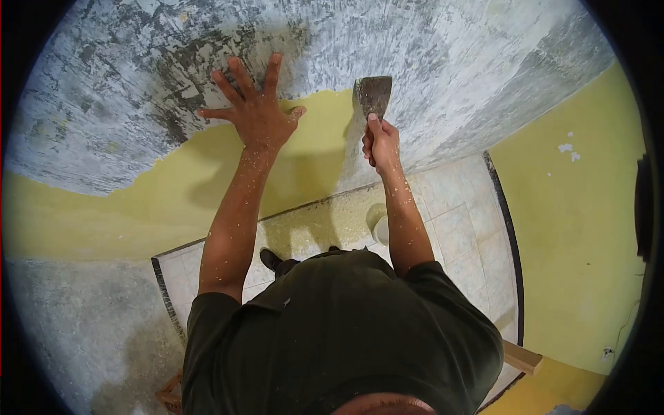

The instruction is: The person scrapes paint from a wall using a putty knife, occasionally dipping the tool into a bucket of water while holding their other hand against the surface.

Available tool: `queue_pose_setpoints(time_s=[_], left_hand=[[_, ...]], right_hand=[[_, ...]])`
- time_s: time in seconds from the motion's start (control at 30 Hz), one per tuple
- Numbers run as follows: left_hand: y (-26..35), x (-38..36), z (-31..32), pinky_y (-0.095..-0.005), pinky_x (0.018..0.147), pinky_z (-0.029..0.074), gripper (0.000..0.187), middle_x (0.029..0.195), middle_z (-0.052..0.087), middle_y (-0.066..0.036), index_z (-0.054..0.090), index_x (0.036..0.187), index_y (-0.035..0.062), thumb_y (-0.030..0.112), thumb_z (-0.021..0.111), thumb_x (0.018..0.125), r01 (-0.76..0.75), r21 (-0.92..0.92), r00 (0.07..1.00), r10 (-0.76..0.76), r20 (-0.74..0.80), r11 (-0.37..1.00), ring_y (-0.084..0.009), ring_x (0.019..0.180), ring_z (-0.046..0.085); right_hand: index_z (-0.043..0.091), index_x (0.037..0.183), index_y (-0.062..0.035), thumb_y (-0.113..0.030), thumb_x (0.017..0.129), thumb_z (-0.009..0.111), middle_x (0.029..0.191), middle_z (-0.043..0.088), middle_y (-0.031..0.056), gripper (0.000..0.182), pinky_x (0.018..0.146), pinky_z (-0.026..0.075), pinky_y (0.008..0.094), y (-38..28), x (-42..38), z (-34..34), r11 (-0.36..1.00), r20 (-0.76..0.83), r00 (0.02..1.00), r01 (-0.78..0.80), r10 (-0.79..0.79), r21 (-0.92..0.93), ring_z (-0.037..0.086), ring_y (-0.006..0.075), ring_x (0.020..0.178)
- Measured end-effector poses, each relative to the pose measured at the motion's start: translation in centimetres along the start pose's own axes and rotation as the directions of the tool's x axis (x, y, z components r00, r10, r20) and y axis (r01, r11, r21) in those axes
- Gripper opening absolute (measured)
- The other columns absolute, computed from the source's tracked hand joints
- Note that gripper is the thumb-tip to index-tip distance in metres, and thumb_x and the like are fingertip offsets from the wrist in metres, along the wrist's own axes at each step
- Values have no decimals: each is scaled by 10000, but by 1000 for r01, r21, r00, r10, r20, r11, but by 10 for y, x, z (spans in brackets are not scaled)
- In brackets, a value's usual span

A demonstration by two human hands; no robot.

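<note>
My right hand (382,144) is wrapped round the handle of a paint scraper (374,94), thumb up along it. The scraper's broad, dull blade lies close to the wall, beside the right end of the yellow paint (321,117). Fingers spread wide, my left hand (259,114) rests on the wall across the ragged border between yellow paint and the bared grey surface (187,52). Pale paint flakes speckle both forearms.
Paint flakes are strewn over the tiled floor (453,228) along the wall's foot. A white container (381,231) stands there, partly behind my right forearm. To the right rises a yellow wall (574,228) with dark skirting; a wooden piece (523,357) sits low right.
</note>
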State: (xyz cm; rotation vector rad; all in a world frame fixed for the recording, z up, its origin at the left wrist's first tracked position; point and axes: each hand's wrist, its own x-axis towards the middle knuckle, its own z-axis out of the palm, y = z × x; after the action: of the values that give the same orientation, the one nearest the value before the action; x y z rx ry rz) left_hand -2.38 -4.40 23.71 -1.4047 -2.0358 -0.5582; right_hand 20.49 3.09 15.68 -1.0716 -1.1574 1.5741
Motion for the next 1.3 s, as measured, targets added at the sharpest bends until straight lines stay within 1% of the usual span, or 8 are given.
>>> queue_pose_setpoints(time_s=[0.07, 0.2, 0.4, 0.67, 0.77, 0.9, 1.13, 1.3], left_hand=[[-3, 5, 2, -926, 814, 86, 1281, 1600, -179, -210, 77, 1535, 468, 657, 842, 526, 2, -28, 999, -3, -41, 1000, -545, 1427, -157], [-2, 7, 3, -924, 816, 73, 1278, 1599, -173, -215, 74, 1536, 468, 656, 841, 530, 11, -25, 999, -12, -31, 1000, -550, 1425, -158], [1, 7, 5, -921, 808, 89, 1284, 1594, -170, -236, 82, 1543, 448, 650, 845, 530, 15, -45, 999, -17, -47, 999, -559, 1421, -154], [-1, 5, 6, -920, 792, 98, 1292, 1580, -212, -252, 97, 1552, 416, 641, 852, 528, -13, -31, 998, 11, -69, 999, -585, 1403, -169], [-2, 5, 5, -920, 793, 91, 1283, 1578, -204, -264, 112, 1552, 412, 643, 850, 529, -20, -36, 997, 17, -75, 999, -584, 1398, -187], [-2, 6, 2, -919, 797, 80, 1265, 1576, -195, -279, 132, 1551, 406, 648, 845, 534, 26, 6, 999, -26, -31, 1000, -588, 1393, -198], [2, 3, 2, -903, 835, 4, 1261, 1576, -188, -287, 152, 1555, 385, 643, 846, 534, 4, -36, 999, -6, -48, 999, -596, 1391, -198], [2, -1, 5, -891, 853, -25, 1266, 1580, -184, -281, 154, 1559, 370, 649, 842, 534, 11, -35, 998, -13, -55, 999, -595, 1393, -195]], right_hand=[[499, 703, -86, -411, 963, 599, 514, 449, -1, 428, 346, 303, 271, 23, 6, -8, 999, -23, 1000, 3, -4, -48, 399, 107, 360], [486, 703, -75, -406, 956, 606, 493, 430, -6, 434, 336, 297, 281, 64, -4, -22, 981, -129, 977, -180, 169, -75, 377, 105, 353], [485, 699, -75, -396, 954, 604, 488, 433, -1, 427, 329, 288, 284, 70, -1, -22, 981, -171, 971, -181, 166, -76, 369, 104, 348], [499, 701, -104, -430, 980, 563, 488, 469, 21, 434, 312, 261, 272, 87, 28, -27, 999, 45, 998, -35, 35, -5, 387, 108, 332], [522, 702, -95, -430, 985, 559, 492, 483, 12, 440, 352, 292, 254, 105, 38, -27, 980, 83, 977, 197, -195, -13, 409, 84, 372], [489, 670, -97, -392, 979, 591, 509, 457, -15, 439, 383, 328, 272, 167, 43, -26, 981, -73, 978, 194, -193, -2, 406, 86, 401], [481, 669, -102, -389, 976, 591, 532, 446, -29, 435, 406, 324, 251, 158, 35, -36, 988, -102, 983, 151, -153, -33, 411, 73, 439], [462, 655, -103, -377, 975, 604, 544, 435, -46, 444, 425, 294, 256, 120, 40, -5, 937, -137, 936, 297, -323, -183, 384, 53, 474]])
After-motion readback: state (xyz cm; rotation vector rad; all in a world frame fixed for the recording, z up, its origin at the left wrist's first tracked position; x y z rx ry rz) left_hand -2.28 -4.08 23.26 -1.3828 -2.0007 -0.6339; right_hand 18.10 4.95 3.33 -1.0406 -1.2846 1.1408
